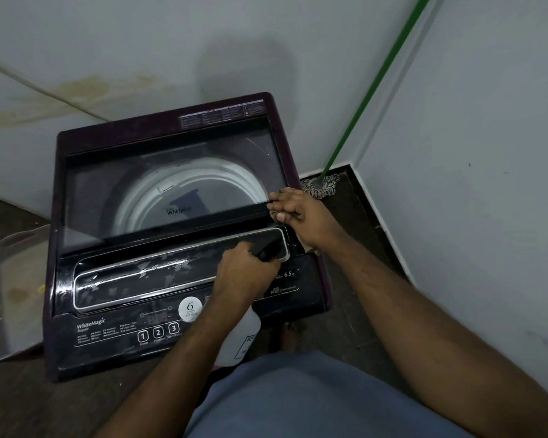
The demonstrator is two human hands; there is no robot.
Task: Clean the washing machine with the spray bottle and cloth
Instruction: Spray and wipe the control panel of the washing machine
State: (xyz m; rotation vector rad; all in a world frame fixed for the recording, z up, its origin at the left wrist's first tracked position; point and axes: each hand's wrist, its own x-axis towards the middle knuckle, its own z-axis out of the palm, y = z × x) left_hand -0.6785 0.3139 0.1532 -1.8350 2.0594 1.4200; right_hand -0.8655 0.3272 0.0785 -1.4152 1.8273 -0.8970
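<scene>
Corner washing machine point(171, 248): white drum point(203, 184).

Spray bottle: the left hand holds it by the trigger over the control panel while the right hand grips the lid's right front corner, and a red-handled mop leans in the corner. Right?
Not quite: in the head view the mop handle is green. The spray bottle, left hand, right hand and lid are as you say.
</scene>
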